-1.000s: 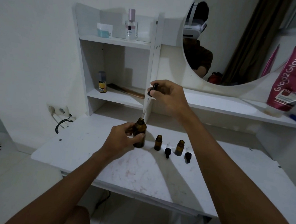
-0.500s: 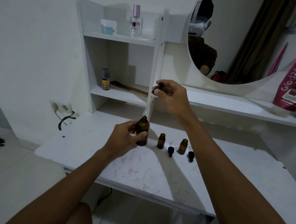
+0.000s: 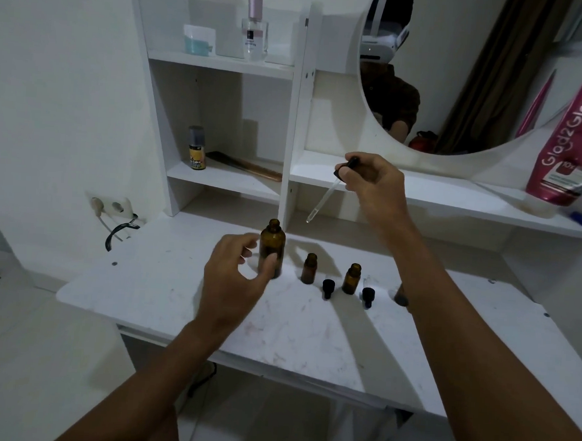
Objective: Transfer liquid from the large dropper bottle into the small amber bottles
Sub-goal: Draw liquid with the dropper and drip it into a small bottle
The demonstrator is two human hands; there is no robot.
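One large bottle (image 3: 272, 246), two small amber bottles (image 3: 309, 268) (image 3: 352, 278), two caps (image 3: 328, 286) (image 3: 368, 295), one dropper (image 3: 321, 203)

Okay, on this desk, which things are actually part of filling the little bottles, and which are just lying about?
In the job: large amber bottle, dropper pinched in the right hand, small amber bottles, black caps.

Lying about: perfume bottle, yellow-labelled bottle, comb, pink tube.
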